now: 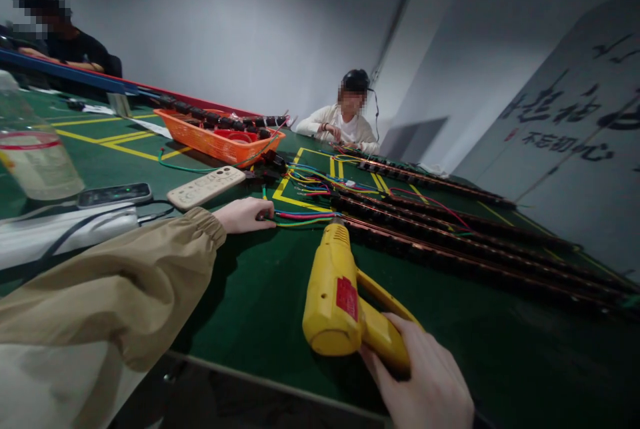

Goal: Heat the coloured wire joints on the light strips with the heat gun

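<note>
My right hand (423,372) is wrapped round the handle of a yellow heat gun (330,295). Its nozzle points away from me, at the spot where coloured wires meet a long copper-and-black bar (400,241). To the left, the fingers of my left hand (247,215) are closed on the loose end of those wires (305,217), which are red, blue and green. The wires run from my left fingertips rightward past the nozzle. Whether the nozzle touches them, I cannot tell.
An orange basket (215,142) holds more black bars. A phone (207,187), a power bank-like device (115,195) and a plastic bottle (37,155) stand left. Several bars lie rightward on the green table (240,309). One person (345,115) sits opposite, another (75,45) far left.
</note>
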Available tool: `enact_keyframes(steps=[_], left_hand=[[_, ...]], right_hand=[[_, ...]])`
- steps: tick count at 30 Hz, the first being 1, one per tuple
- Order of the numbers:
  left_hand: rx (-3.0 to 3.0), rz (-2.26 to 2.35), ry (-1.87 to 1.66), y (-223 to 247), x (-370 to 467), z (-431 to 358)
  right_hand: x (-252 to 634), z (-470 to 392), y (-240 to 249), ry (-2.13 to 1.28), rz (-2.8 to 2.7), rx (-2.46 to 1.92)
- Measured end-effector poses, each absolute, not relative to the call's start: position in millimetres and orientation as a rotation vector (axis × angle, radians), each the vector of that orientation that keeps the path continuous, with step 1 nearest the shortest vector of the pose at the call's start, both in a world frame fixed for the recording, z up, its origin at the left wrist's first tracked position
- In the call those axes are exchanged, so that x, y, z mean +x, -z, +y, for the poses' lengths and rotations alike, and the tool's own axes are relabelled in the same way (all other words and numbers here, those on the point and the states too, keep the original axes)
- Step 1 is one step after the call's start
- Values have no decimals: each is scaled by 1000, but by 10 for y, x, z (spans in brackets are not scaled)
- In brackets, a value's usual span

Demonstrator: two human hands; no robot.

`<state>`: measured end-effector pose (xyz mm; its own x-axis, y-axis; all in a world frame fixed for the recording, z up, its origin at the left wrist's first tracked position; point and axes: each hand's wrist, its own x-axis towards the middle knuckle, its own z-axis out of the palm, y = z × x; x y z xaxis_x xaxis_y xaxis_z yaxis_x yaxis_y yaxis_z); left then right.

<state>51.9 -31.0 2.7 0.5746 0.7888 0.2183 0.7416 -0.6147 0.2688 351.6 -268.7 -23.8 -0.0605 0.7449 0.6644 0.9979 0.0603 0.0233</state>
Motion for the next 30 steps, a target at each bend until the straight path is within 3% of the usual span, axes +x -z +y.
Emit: enact_keyframes(steps=[5, 15, 30], left_hand=[[2590, 1428, -401, -50, 525, -319], [2440, 1410, -614, 81, 511, -134], [2370, 1454, -738, 183, 460, -31]], right_hand=[[3456, -2706, 243, 617, -1787, -1812], [3406, -2689, 226, 632, -1820, -1774], [2935, -2632, 246, 249, -1960, -1561]])
